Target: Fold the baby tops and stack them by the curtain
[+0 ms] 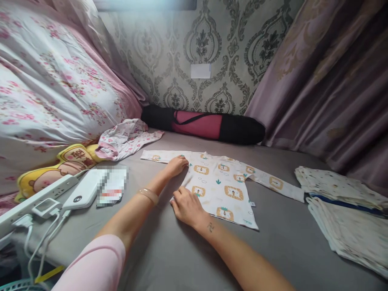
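Two hands (178, 165) (188, 206) touch one printed shirt (216, 182).

The left arm (135, 216) comes from the lower left and stretches forward, the elbow slightly bent. Its left hand (178, 165) is the farther one, back upward, with fingers kept together and turned down at the tips. The right arm (242, 250) enters from the lower right and slants inward. The right hand (189, 206) is nearer, also back upward, with curved fingers. The two hands are near each other, not touching.
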